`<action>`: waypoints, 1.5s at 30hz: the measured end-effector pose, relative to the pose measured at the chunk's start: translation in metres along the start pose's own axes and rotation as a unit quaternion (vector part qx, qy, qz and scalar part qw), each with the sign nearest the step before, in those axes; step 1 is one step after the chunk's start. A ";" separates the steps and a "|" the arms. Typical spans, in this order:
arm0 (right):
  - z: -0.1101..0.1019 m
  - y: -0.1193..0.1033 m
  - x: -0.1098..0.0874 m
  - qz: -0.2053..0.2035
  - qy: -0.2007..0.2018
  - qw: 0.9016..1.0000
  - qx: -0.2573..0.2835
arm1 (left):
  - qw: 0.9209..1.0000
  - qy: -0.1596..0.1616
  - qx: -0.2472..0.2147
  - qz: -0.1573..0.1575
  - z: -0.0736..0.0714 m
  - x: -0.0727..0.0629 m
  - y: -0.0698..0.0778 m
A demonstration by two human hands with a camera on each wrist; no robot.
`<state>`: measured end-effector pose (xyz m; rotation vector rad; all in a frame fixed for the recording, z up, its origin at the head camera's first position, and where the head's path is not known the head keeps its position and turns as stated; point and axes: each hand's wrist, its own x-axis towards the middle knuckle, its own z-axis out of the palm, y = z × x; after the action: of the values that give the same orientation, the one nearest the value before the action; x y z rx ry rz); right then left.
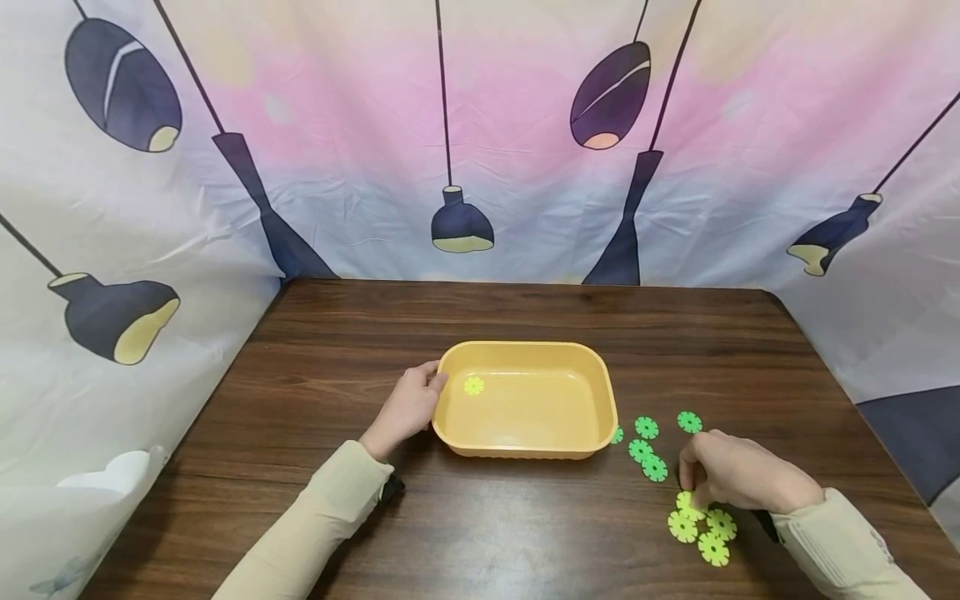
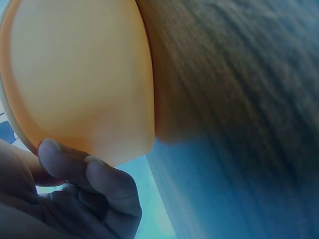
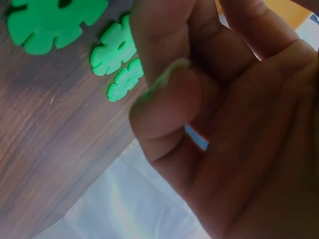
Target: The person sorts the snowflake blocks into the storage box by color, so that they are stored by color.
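Observation:
My left hand (image 1: 409,407) grips the left end of a yellow plastic basin (image 1: 525,453), thumb at the rim and fingers against the outer wall. In the left wrist view curled fingertips (image 2: 112,181) touch the basin's side (image 2: 94,74). One yellow snowflake disc (image 1: 473,385) lies inside it, at the left. At the right, my right hand (image 1: 742,472) reaches down over a cluster of yellow snowflake discs (image 1: 713,549). Its thumb and finger pinch one yellow disc (image 1: 686,502); in the right wrist view the thumb (image 3: 164,107) hides the contact.
Several green snowflake discs (image 1: 647,427) lie between the basin and my right hand, one partly hidden by the basin's right side. Everything stands on a dark wooden table (image 1: 360,325). A printed curtain (image 1: 375,150) hangs behind the table's far edge.

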<state>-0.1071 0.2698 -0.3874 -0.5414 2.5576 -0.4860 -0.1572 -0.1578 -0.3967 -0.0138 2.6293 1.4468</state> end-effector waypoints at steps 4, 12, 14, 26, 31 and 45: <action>-0.001 0.001 0.001 -0.007 -0.005 1.000 0.002 | 1.000 0.001 0.000 0.002 0.000 0.000 0.000; -0.001 0.001 0.001 -0.010 -0.009 1.000 0.005 | 1.000 0.002 0.000 -0.001 0.001 -0.001 -0.001; 0.000 0.001 0.001 -0.008 -0.010 1.000 0.007 | 1.000 0.001 -0.001 -0.002 0.001 -0.001 -0.002; 0.000 0.003 0.004 -0.025 -0.006 0.999 0.023 | 1.000 0.004 -0.001 -0.003 0.001 -0.001 0.000; -0.002 0.004 0.006 -0.044 -0.010 0.998 0.043 | 1.000 0.001 0.000 -0.005 0.001 -0.001 0.000; -0.006 0.005 0.009 -0.068 -0.054 0.987 0.136 | 1.000 -0.002 -0.002 0.002 0.000 -0.001 0.000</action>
<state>-0.1188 0.2715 -0.3884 -0.6242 2.3108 -0.8171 -0.1564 -0.1579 -0.3962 -0.0066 2.6250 1.4529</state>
